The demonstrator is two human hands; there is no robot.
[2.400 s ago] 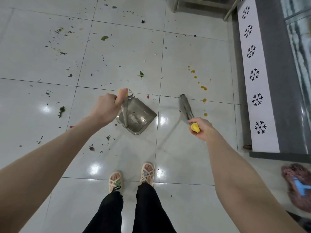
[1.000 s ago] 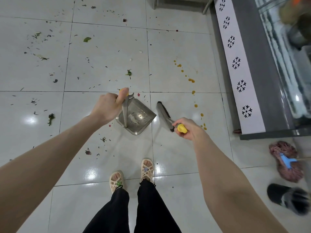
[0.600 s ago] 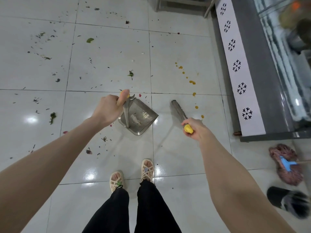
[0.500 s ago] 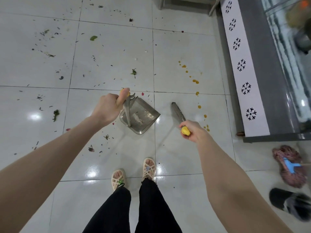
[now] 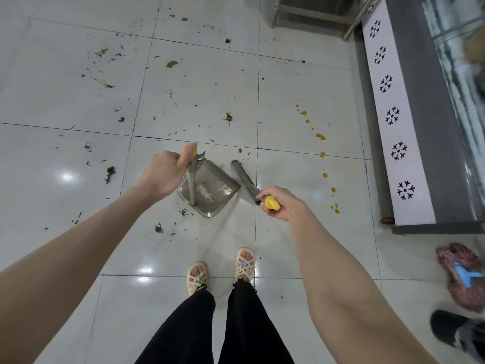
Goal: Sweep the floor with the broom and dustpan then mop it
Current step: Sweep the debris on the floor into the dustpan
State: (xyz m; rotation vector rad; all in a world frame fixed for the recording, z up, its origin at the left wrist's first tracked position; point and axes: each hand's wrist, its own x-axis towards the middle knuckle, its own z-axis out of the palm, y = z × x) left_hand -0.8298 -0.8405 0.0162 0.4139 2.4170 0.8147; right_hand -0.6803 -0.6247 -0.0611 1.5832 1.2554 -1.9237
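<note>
A grey dustpan (image 5: 212, 191) rests on the white tile floor in front of my feet, with a little debris inside. My left hand (image 5: 164, 174) is shut around the top of its upright handle. My right hand (image 5: 282, 203) grips the yellow-capped end of the broom (image 5: 244, 179), whose grey head touches the floor just right of the dustpan's mouth. Green leaf scraps (image 5: 227, 116) and dark bits lie scattered ahead and to the left. A trail of orange drops (image 5: 320, 137) runs along the right. A pink mop head (image 5: 464, 279) lies at the right edge.
A grey step with a white snowflake-patterned strip (image 5: 393, 116) borders the floor on the right. Metal furniture legs (image 5: 275, 11) stand at the top. A dark shoe (image 5: 451, 329) lies near the mop. My sandalled feet (image 5: 244, 264) stand just behind the dustpan.
The broom head has swung left from the open tile to sit close against the dustpan's right edge. My left hand and the dustpan have stayed in place.
</note>
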